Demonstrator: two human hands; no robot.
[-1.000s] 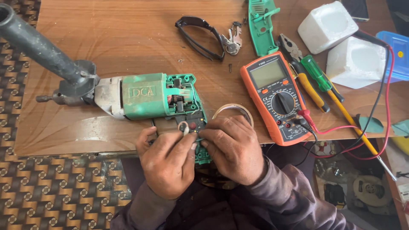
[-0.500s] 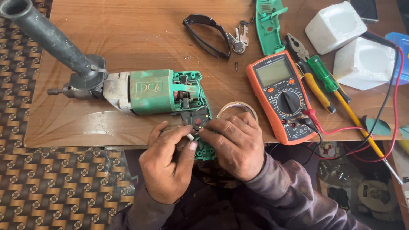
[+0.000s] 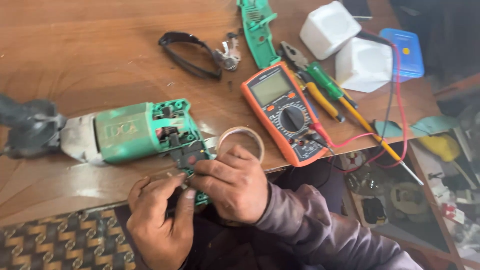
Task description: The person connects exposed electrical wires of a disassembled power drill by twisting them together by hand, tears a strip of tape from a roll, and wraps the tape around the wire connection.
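Note:
A green power tool [image 3: 132, 131] with its casing off lies on the wooden table [image 3: 100, 55], its grey front end at the far left. Its open handle end with a black switch block [image 3: 189, 155] hangs at the table's near edge. My right hand [image 3: 232, 182] grips that handle end from the right, fingers wrapped over it. My left hand [image 3: 160, 217] is just below and to the left, fingertips pinching at small parts by the switch. A roll of clear tape [image 3: 241, 140] lies right behind my right hand.
An orange multimeter [image 3: 283, 111] with red and black leads lies to the right, beside pliers and screwdrivers [image 3: 330, 95]. A green casing half [image 3: 257, 30], black strap [image 3: 187, 52], two white boxes [image 3: 345, 42] and a blue box [image 3: 402, 52] sit farther back. Clutter lies below the table's right edge.
The view has shifted right and closer. Both hands stay on the tool's handle end; my left hand has dropped slightly lower below the table edge.

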